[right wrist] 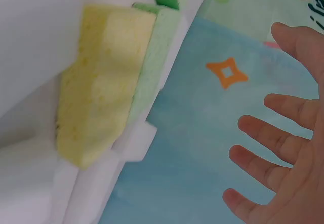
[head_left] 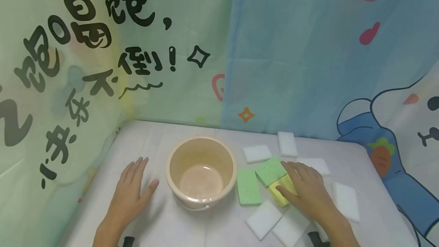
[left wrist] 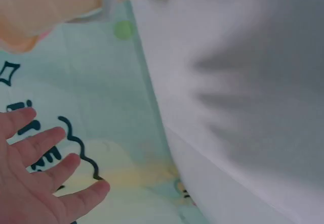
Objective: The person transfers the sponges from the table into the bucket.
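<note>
A beige bucket (head_left: 202, 197) stands upright on the white table, with nothing inside it. To its left my left hand (head_left: 128, 193) hovers with fingers spread, apart from the bucket and holding nothing. My right hand (head_left: 308, 190) is held over the sponges on the right, its fingers extended and empty. Beneath and beside it lie a yellow sponge (head_left: 282, 190), partly hidden by the hand, and two green sponges, one flat (head_left: 249, 188) beside the bucket and another green sponge (head_left: 271, 170) angled against the yellow one. The right wrist view shows the yellow sponge (right wrist: 106, 82) close up, below the spread fingers.
Several white sponges surround the coloured ones, including a white sponge (head_left: 264, 219) in front and a white sponge (head_left: 287, 144) at the back. Printed cloth walls (head_left: 291, 68) rise behind the table (head_left: 147, 140) and along its left side.
</note>
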`<state>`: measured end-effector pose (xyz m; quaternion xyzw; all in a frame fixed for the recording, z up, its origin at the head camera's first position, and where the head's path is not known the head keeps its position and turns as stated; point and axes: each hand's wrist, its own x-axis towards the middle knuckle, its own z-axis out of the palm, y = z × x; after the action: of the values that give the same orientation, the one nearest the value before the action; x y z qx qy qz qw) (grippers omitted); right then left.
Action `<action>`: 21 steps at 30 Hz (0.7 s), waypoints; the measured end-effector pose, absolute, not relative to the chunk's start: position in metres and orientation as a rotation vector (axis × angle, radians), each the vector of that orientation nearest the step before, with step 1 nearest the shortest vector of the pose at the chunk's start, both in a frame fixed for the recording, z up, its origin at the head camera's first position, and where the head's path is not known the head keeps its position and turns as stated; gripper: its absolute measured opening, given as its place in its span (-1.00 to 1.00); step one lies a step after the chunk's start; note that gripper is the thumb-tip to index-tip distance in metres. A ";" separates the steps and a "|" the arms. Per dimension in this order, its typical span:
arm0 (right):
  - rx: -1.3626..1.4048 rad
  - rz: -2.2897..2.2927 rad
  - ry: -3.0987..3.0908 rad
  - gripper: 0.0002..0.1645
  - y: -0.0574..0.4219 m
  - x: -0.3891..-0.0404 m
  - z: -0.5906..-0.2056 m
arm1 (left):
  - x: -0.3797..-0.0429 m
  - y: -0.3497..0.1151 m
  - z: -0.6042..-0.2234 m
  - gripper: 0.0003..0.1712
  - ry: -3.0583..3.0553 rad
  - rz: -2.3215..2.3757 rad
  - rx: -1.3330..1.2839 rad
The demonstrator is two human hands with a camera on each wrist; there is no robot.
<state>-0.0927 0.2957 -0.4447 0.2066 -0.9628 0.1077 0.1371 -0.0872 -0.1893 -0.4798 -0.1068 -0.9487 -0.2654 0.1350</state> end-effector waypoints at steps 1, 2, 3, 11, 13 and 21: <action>0.601 0.321 -2.794 -0.17 0.293 -0.093 -0.444 | -0.087 -0.188 -0.478 -0.18 -2.744 -0.798 -0.313; 0.601 0.331 -2.803 -0.17 0.291 -0.094 -0.444 | -0.087 -0.187 -0.476 -0.19 -2.737 -0.825 -0.319; 0.603 0.340 -2.809 -0.17 0.288 -0.094 -0.443 | -0.086 -0.185 -0.475 -0.20 -2.730 -0.850 -0.325; 0.724 0.377 -2.738 -0.15 0.272 -0.104 -0.445 | -0.085 -0.171 -0.466 -0.22 -2.678 -0.920 -0.414; 0.759 0.380 -2.716 -0.15 0.268 -0.106 -0.446 | -0.085 -0.167 -0.466 -0.22 -2.667 -0.931 -0.436; 0.806 0.449 -2.748 -0.19 0.251 -0.114 -0.451 | -0.086 -0.155 -0.467 -0.19 -2.650 -0.951 -0.498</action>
<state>-0.1142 0.2511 -0.4511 0.2761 -0.9410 0.1536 0.1210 -0.0859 -0.1549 -0.4667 -0.1725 -0.9176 -0.3292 0.1410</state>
